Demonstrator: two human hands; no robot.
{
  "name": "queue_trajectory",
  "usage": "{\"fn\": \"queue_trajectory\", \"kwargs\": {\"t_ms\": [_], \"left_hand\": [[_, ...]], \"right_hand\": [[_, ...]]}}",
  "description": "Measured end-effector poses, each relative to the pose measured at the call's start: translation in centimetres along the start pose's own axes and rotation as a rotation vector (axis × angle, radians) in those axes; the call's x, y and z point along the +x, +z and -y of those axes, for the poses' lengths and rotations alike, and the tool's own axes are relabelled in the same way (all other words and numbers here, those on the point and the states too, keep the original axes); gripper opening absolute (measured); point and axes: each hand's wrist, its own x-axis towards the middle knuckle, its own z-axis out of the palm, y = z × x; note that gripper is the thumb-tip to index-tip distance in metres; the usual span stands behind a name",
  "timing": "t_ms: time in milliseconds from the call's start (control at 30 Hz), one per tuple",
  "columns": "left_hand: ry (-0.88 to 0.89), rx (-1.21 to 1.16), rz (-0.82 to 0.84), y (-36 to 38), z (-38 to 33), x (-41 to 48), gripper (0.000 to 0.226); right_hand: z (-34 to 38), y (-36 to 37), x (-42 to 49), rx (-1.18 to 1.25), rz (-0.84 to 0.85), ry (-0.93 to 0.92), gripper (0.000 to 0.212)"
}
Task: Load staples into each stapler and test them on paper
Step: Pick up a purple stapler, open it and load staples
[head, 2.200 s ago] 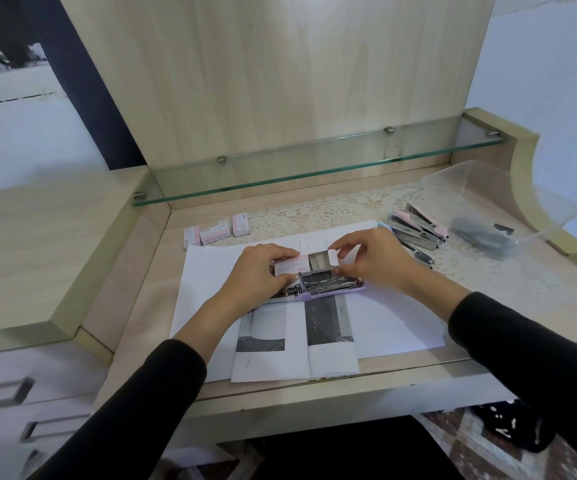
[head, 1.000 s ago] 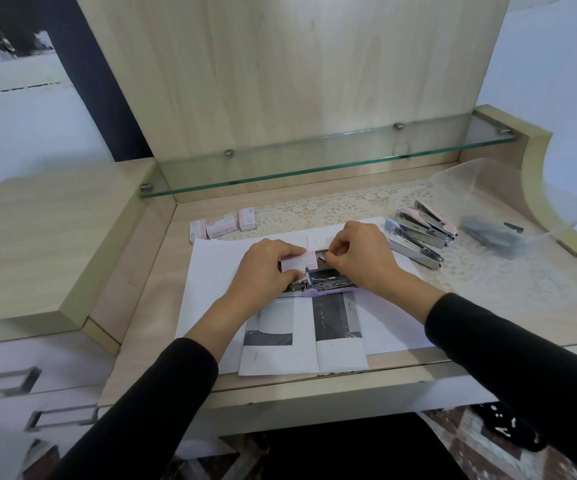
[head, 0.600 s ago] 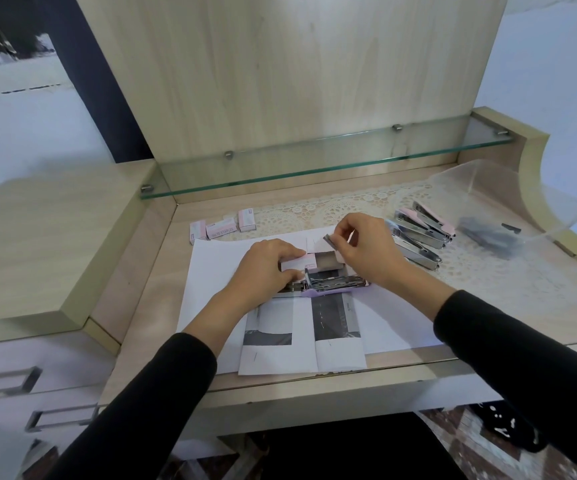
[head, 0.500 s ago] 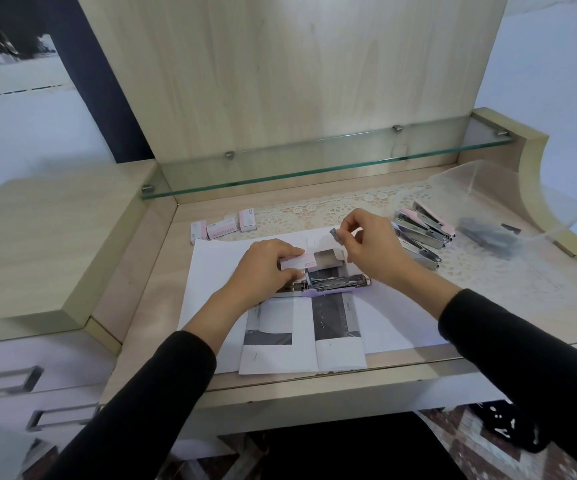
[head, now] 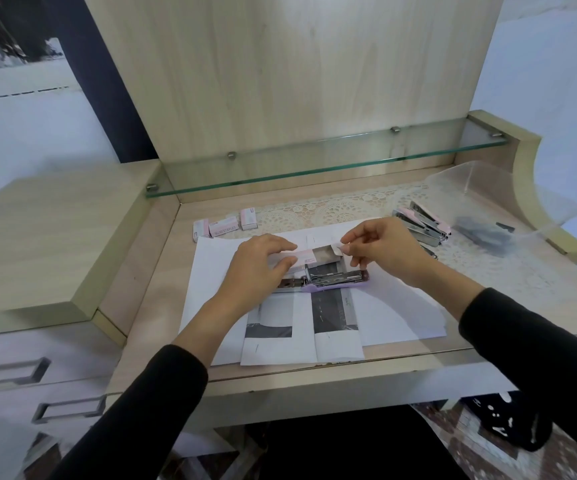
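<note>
Pale wood desk point(head: 148, 289) under a glass shelf point(head: 314, 168), white paper sheets point(head: 401, 306) spread on it. Lilac-based metal stapler point(head: 332, 280) — opened flat on the paper, mid-desk. Left hand point(head: 255, 271) grips a small pink-and-white cardboard staple box point(head: 302, 259) just behind it; right hand point(head: 384, 251) pinches the box's open end. Likely risk: a strip snapping or spilling if pulled askew, or missing the channel. Whether that pinch holds flap or staples — too small to tell; the stapler's rear lies under the left hand.
</note>
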Motion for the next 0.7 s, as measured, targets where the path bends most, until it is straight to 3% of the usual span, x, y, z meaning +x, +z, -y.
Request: {"fn": "queue_trajectory", "kwargs": {"t_ms": [133, 433, 700], "left_hand": [[0.042, -0.018, -0.035, 0.3, -0.1, -1.3, 0.017], [0.134, 0.217, 0.024, 2.2, 0.1, -2.4, 0.03], [0.168, 0.201, -0.072, 3.0, 0.6, -3.1, 0.022]], "right_hand": [[0.0, -0.1, -0.3, -0.163, 0.004, -0.051, 0.01], [0.3, 1.2, -1.9, -0.63, 0.074, -0.258, 0.007], [-0.5, 1.8, -1.8, -0.718, 0.058, -0.357, 0.011]]}}
